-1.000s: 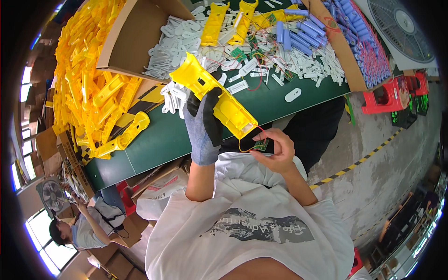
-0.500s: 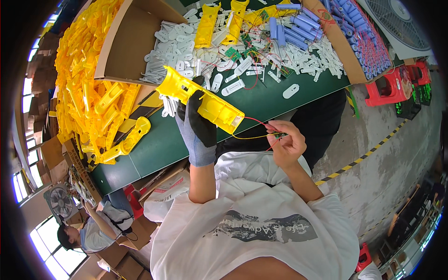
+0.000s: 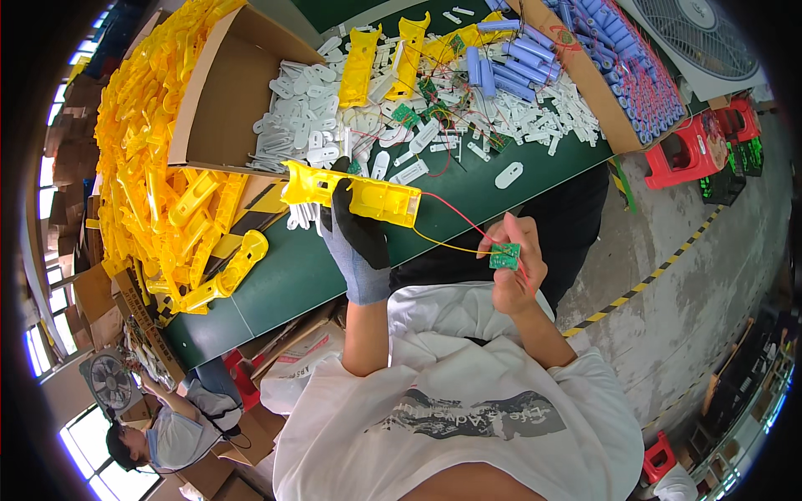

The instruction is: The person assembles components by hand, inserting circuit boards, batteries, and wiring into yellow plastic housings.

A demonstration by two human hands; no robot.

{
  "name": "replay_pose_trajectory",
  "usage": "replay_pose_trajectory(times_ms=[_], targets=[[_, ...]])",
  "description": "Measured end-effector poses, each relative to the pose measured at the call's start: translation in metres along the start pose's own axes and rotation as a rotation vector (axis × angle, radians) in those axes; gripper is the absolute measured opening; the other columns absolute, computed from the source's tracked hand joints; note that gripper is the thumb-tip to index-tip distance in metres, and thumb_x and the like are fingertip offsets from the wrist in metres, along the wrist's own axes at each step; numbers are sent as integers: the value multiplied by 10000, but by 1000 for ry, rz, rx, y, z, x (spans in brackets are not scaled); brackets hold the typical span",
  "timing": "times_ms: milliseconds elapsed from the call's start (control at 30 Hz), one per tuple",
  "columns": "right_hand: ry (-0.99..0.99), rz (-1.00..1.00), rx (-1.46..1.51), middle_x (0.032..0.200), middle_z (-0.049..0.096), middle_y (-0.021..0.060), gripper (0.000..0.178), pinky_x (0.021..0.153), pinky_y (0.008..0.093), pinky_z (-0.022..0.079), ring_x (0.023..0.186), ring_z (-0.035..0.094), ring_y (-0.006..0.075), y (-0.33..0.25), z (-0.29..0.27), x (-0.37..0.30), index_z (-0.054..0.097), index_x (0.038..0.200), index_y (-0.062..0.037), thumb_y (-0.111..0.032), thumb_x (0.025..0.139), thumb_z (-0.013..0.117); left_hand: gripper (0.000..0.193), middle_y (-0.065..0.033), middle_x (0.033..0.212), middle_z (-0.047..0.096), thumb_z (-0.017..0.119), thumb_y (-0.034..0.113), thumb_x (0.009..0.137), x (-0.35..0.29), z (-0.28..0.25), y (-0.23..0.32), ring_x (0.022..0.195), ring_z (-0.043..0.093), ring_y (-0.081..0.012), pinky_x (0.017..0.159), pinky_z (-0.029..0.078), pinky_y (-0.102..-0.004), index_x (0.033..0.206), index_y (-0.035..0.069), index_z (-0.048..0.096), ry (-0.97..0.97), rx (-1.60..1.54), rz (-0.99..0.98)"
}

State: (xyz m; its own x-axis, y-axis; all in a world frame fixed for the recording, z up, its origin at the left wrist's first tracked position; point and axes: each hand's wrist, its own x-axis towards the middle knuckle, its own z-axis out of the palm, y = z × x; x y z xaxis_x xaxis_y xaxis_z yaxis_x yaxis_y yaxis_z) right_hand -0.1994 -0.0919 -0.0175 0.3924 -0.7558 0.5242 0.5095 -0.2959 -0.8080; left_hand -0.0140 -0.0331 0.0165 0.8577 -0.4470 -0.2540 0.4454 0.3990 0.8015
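Note:
My left hand, in a grey and black glove, is closed around a long yellow plastic housing whose open inner side shows. A red and a yellow wire run from the housing's right end to a small green circuit board. That board is pinched between the fingers of my bare right hand, its flat face showing. Beyond the left hand, white plastic parts lie heaped on the green table. A lone white oval plate lies near the table's edge.
Yellow housings are piled high at the left beside a cardboard box. Blue cylindrical cells lie among wires and boards at the back; more fill a carton at right. A person sits at lower left. Red stools stand at right.
The circuit board has turned so its green face shows. The housing has tilted closer to level, and its wires are stretched longer as my hands moved apart.

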Motion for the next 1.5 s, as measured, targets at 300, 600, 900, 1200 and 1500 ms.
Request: replay_pose_trajectory(times_ms=[300,600,900,1200,1500], targets=[[61,226,410,972,621,163,389,773,339,530,858,630,238,-26,-2,16,562,1167,82,8,803,679,294,-99,978,570,553,129,890,2,1,0,904,597,-209,800,497,-338,1159,23,499,-52,174,12],[-215,702,298,1036,641,91,309,873,272,488,957,607,120,-20,-28,53,620,1088,62,64,788,691,590,-115,1059,607,534,-66,811,-13,-6,2,767,642,-213,661,537,-323,1364,64,373,-113,211,-57],[-132,728,190,876,688,89,189,720,202,521,778,656,99,9,-2,66,661,977,59,9,806,722,529,-71,857,628,437,555,950,-22,-20,-36,655,636,-207,534,527,-313,1180,85,512,-303,108,-466],[-100,734,103,857,696,100,149,724,209,531,771,666,107,18,12,67,676,923,70,7,800,730,526,-153,841,654,349,519,992,-23,-7,-35,608,661,-266,506,537,-344,1154,43,502,-417,178,-506],[-62,750,136,855,692,106,160,719,210,537,761,660,107,21,11,66,679,945,72,13,804,726,469,-159,853,672,362,447,1003,-26,0,-36,639,673,-286,532,556,-348,1192,45,514,-372,181,-467]])
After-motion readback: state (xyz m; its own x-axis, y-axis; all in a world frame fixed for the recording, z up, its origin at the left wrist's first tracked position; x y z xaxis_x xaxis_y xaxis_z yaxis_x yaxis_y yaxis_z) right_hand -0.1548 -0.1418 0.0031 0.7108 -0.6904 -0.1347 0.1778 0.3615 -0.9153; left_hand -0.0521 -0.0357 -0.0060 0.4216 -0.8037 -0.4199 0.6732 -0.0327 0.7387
